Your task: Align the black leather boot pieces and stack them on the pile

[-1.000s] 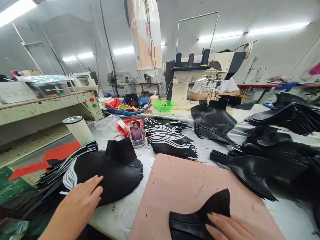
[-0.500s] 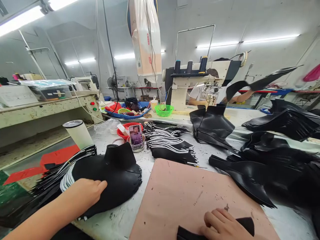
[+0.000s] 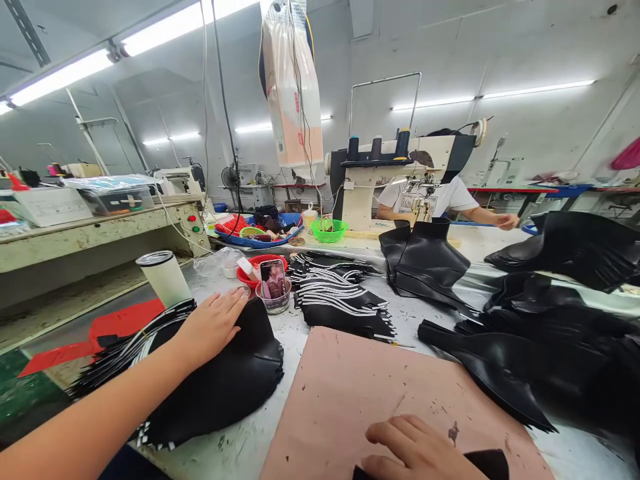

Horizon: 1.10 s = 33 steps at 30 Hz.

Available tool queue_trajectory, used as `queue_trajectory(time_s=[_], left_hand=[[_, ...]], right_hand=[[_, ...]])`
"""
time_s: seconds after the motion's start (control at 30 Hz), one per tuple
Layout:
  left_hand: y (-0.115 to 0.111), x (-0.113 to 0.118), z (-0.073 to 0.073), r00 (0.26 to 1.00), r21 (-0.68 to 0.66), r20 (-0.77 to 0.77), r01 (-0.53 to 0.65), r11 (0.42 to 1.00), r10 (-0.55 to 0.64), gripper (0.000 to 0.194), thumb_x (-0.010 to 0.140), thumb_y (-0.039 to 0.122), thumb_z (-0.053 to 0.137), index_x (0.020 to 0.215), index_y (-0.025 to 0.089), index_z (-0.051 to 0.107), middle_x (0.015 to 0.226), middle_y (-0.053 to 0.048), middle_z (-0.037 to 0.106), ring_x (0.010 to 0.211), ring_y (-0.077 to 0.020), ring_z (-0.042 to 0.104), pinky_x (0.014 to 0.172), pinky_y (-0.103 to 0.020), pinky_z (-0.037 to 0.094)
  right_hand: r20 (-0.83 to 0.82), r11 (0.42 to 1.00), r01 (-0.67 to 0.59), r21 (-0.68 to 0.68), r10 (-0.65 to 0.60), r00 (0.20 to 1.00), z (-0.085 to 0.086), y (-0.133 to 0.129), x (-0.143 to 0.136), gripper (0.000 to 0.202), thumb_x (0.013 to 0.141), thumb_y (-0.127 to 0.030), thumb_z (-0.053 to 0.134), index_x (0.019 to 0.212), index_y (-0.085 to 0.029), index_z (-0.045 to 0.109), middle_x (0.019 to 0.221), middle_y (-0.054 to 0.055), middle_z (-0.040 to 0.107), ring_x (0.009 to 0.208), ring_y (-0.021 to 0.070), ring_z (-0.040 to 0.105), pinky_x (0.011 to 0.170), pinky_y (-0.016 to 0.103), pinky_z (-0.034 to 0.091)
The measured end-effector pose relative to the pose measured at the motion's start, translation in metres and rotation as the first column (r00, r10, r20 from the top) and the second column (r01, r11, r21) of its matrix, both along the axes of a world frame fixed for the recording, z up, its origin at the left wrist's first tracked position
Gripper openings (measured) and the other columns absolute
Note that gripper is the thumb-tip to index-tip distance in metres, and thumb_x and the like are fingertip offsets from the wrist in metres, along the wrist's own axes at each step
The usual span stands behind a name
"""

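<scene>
My left hand [image 3: 213, 327] lies over the upper part of a stack of black leather pieces [image 3: 225, 387], its fingers stretched out. White-edged black strips [image 3: 125, 347] fan out at the left of that stack. At the bottom right, my right hand [image 3: 415, 447] rests on the pink board [image 3: 350, 393], fingers spread, over a black piece [image 3: 490, 461] that shows on both sides of it. Whether those fingers grip the piece is not visible.
Striped black pieces [image 3: 345, 300], a phone [image 3: 273, 279] and a tumbler [image 3: 164, 277] stand behind. Black leather parts [image 3: 520, 360] cover the right side. Across the table, a person's arm [image 3: 485, 217] shows beside a sewing machine [image 3: 360, 193].
My left hand has moved up and forward over the stack, its fingers now extended. My right hand has shifted slightly left. The co-worker has let go of a black piece, and the view has tilted up.
</scene>
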<state>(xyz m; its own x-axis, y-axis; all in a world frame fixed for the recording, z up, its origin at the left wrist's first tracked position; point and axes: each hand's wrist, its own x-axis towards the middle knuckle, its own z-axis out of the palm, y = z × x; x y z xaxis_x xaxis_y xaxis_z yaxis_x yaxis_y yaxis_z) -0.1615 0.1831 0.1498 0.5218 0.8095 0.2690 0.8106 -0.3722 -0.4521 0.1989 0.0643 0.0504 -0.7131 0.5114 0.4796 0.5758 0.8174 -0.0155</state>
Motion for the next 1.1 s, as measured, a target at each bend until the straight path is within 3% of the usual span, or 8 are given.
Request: queue_trajectory(time_s=[0.2, 0.37, 0.5, 0.67, 0.77, 0.9, 1.03, 1.1], left_hand=[[-0.044, -0.012, -0.01, 0.997, 0.092, -0.009, 0.082, 0.992, -0.082, 0.041, 0.09, 0.015, 0.028, 0.121, 0.012, 0.054, 0.128, -0.015, 0.057, 0.118, -0.0261, 0.053, 0.098, -0.043, 0.037], [-0.073, 0.004, -0.008, 0.989, 0.073, -0.04, 0.144, 0.987, -0.141, 0.037, 0.09, 0.009, 0.029, 0.101, 0.019, 0.063, 0.087, -0.004, 0.07, 0.076, -0.0182, 0.061, 0.08, -0.037, 0.041], [-0.084, 0.015, 0.005, 0.977, 0.035, -0.062, 0.208, 0.978, -0.205, 0.035, 0.089, 0.01, 0.031, 0.086, 0.021, 0.064, 0.072, -0.001, 0.064, 0.068, -0.0177, 0.054, 0.072, -0.036, 0.037], [-0.071, 0.008, 0.048, 0.99, -0.066, 0.13, 0.071, 0.995, -0.062, 0.025, 0.082, 0.02, 0.04, 0.075, 0.025, 0.063, 0.074, -0.002, 0.065, 0.084, -0.0219, 0.056, 0.079, -0.038, 0.034], [-0.053, 0.021, 0.058, 0.94, -0.293, 0.339, 0.065, 0.954, 0.04, 0.016, 0.073, 0.024, 0.047, 0.079, 0.025, 0.061, 0.09, -0.002, 0.068, 0.1, -0.0258, 0.055, 0.088, -0.041, 0.033], [-0.027, 0.066, 0.025, 0.88, -0.506, 0.45, 0.113, 0.855, 0.15, 0.01, 0.073, 0.023, 0.049, 0.079, 0.023, 0.056, 0.072, 0.003, 0.066, 0.071, -0.0161, 0.061, 0.066, -0.027, 0.044], [-0.023, 0.112, -0.039, 0.825, -0.554, 0.532, 0.168, 0.815, 0.192, 0.02, 0.076, 0.016, 0.046, 0.093, 0.019, 0.055, 0.078, 0.0, 0.071, 0.066, -0.0125, 0.065, 0.059, -0.021, 0.048], [-0.034, 0.124, -0.072, 0.808, -0.553, 0.562, 0.208, 0.807, 0.177, 0.03, 0.074, 0.011, 0.047, 0.102, 0.019, 0.055, 0.086, -0.003, 0.073, 0.073, -0.0134, 0.068, 0.064, -0.022, 0.052]], right_hand=[[-0.028, 0.907, -0.034, -0.419, 0.025, 0.999, 0.05, 0.022, -0.038, 0.027, 0.08, -0.023, 0.063, 0.107, -0.025, 0.061, 0.12, 0.003, 0.061, 0.099, 0.0202, 0.06, 0.084, 0.029, 0.047], [-0.206, 0.734, -0.082, -0.674, -0.08, 0.975, 0.067, 0.05, -0.108, 0.082, 0.074, -0.022, 0.068, 0.144, -0.019, 0.025, 0.149, 0.015, 0.025, 0.09, 0.0186, 0.064, 0.083, 0.032, 0.05], [-0.256, 0.762, -0.147, -0.631, -0.026, 0.966, 0.073, 0.063, -0.145, 0.041, 0.082, -0.02, 0.06, 0.122, -0.021, 0.055, 0.118, 0.005, 0.063, 0.092, 0.0169, 0.064, 0.079, 0.025, 0.048], [-0.256, 0.83, -0.04, -0.556, -0.125, 0.959, 0.107, 0.071, -0.106, 0.02, 0.087, -0.015, 0.049, 0.1, -0.021, 0.063, 0.093, 0.002, 0.069, 0.085, 0.0172, 0.062, 0.073, 0.026, 0.045], [-0.209, 0.903, 0.096, -0.42, -0.199, 0.958, 0.137, 0.076, -0.054, 0.018, 0.087, -0.015, 0.048, 0.098, -0.02, 0.061, 0.089, 0.002, 0.068, 0.082, 0.0175, 0.061, 0.071, 0.027, 0.043], [0.006, 0.859, 0.407, -0.311, -0.426, 0.905, 0.157, 0.097, 0.011, 0.019, 0.088, -0.017, 0.046, 0.098, -0.02, 0.06, 0.088, 0.002, 0.067, 0.082, 0.0188, 0.061, 0.07, 0.028, 0.043], [0.196, 0.752, 0.58, -0.313, -0.547, 0.814, 0.138, 0.119, 0.056, 0.023, 0.082, -0.008, 0.046, 0.094, -0.017, 0.065, 0.09, 0.007, 0.069, 0.086, 0.0221, 0.063, 0.073, 0.029, 0.045], [0.213, 0.701, 0.65, -0.294, -0.615, 0.76, 0.124, 0.119, 0.07, 0.035, 0.079, -0.005, 0.048, 0.11, -0.013, 0.061, 0.108, 0.013, 0.065, 0.09, 0.024, 0.064, 0.076, 0.031, 0.046]])
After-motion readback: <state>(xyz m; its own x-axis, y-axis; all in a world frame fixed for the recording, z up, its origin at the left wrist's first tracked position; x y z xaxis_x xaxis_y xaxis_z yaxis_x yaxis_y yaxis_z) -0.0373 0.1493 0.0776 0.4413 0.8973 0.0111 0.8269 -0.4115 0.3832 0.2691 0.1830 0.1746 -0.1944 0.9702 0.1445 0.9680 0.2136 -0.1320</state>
